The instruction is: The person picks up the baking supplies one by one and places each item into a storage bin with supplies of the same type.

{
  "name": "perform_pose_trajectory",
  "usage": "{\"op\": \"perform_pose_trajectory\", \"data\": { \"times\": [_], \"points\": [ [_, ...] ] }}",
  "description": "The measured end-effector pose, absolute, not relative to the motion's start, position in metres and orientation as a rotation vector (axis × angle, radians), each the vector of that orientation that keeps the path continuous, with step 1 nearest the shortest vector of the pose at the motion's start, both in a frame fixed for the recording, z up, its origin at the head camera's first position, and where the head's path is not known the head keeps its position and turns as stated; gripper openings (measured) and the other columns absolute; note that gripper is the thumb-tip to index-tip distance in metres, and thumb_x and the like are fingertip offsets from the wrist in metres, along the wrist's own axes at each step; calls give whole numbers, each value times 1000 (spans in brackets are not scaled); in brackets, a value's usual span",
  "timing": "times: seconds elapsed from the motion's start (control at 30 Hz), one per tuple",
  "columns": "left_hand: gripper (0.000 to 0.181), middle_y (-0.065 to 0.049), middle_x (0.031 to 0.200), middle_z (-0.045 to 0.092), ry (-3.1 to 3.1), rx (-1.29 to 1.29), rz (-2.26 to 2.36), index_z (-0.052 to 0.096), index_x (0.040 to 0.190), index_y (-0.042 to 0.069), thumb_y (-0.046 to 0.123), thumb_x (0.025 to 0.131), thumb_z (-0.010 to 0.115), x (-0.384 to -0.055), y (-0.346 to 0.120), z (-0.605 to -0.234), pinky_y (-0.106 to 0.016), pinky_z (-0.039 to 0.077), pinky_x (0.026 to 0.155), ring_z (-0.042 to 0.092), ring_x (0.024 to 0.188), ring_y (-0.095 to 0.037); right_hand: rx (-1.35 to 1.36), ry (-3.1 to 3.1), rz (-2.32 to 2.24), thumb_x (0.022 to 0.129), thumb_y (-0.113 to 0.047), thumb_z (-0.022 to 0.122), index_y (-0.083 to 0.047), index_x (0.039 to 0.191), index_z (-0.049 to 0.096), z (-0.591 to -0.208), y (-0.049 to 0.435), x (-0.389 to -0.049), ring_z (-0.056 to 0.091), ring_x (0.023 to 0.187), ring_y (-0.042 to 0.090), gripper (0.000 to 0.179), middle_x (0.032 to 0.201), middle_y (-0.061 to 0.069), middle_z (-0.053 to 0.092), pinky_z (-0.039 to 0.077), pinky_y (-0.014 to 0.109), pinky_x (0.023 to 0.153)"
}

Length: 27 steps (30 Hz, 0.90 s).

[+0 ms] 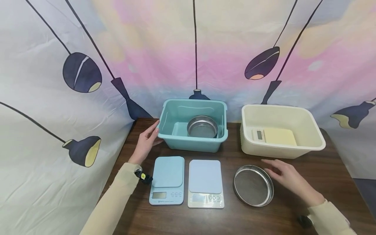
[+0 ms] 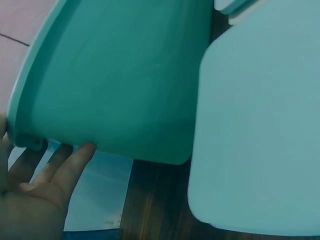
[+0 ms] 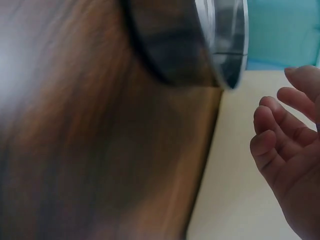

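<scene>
My left hand [image 1: 147, 139] is at the left end of a teal plastic bin [image 1: 194, 144], its fingers extended against the outside just below the rim. In the left wrist view the fingers [image 2: 72, 165] touch the bin's wall. Inside that bin lies a round metal sieve [image 1: 202, 128]. My right hand [image 1: 286, 174] hovers at the right of another round sieve [image 1: 253, 186] on the table, holding nothing. Its fingers are loosely bent in the right wrist view, apart from the sieve's metal rim [image 3: 232, 40].
A blue kitchen scale [image 1: 167, 178] and a white kitchen scale [image 1: 205, 178] lie side by side in front of the teal bin. Back right stands a cream bin [image 1: 273, 148] holding a cream scale [image 1: 279, 136]. A printed curtain [image 1: 164, 49] hangs behind the brown table [image 1: 229, 222].
</scene>
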<state>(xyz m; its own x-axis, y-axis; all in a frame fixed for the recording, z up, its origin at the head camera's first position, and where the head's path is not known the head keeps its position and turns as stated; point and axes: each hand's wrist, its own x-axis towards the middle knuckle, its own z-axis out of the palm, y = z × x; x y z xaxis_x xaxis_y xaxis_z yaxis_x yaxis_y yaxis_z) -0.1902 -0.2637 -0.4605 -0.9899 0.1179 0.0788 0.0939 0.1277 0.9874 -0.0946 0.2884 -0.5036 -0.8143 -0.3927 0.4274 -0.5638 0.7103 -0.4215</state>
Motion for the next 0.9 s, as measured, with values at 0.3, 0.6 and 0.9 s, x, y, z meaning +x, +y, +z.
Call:
{"op": "perform_pose_trajectory", "data": {
  "times": [0.3, 0.6, 0.9],
  "points": [
    [57, -11, 166, 36, 2224, 196, 2072, 40, 162, 23, 32, 109, 57, -192, -270, -456, -42, 58, 99, 46, 143, -41, 711, -2664, 804, 81, 1, 84, -4, 125, 73, -528, 302, -84, 51, 77, -1, 46, 89, -11, 63, 47, 23, 62],
    [56, -9, 165, 39, 2231, 173, 2053, 43, 161, 25, 33, 108, 59, -194, -271, -455, -40, 58, 99, 49, 142, -36, 638, -2812, 845, 93, -8, 76, -4, 134, 68, -539, 308, -76, 71, 108, 23, 42, 123, 14, 74, 41, 3, 94],
    [57, -11, 166, 38, 2184, 160, 2082, 42, 161, 21, 30, 108, 60, -195, -272, -454, -36, 58, 99, 48, 143, -36, 679, -2823, 892, 96, -6, 73, -5, 138, 65, -544, 309, -75, 70, 105, 10, 43, 121, 13, 75, 60, 25, 85]
  ]
}}
